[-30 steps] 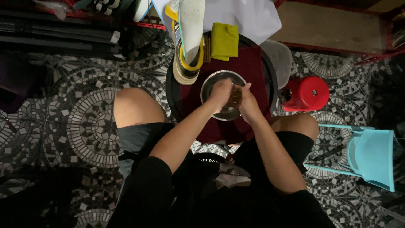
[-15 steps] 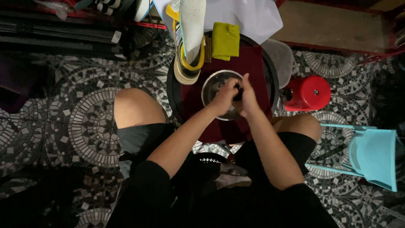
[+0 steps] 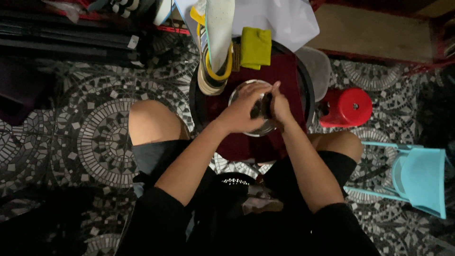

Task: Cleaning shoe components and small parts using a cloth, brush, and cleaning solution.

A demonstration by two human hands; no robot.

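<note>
- we look down on our left hand (image 3: 244,111) and right hand (image 3: 280,105), pressed together at centre frame over a round metal bowl (image 3: 251,129).
- the bowl sits on a dark red round tray (image 3: 289,76) between our bare knees, on a black-and-white mosaic floor (image 3: 95,137).
- between the palms is a small dark object (image 3: 262,108); too shadowed to name.
- left fingers curl around it from the left; right fingers lie straight and close together against its right side. both hands look clamped on it.
- handling, as we judge: small and light, likely wet or slick over a bowl, so best held pinched between both palms, as now.
- its long axis seems to run up-down in the frame, roughly away from us; which end leads we cannot tell.
- upper centre: a pale shoe sole (image 3: 220,28) with yellow trim, and a yellow cloth (image 3: 256,47) just right of it.
- right of the tray: a red stool (image 3: 348,106); far right, a light blue chair (image 3: 419,178).
</note>
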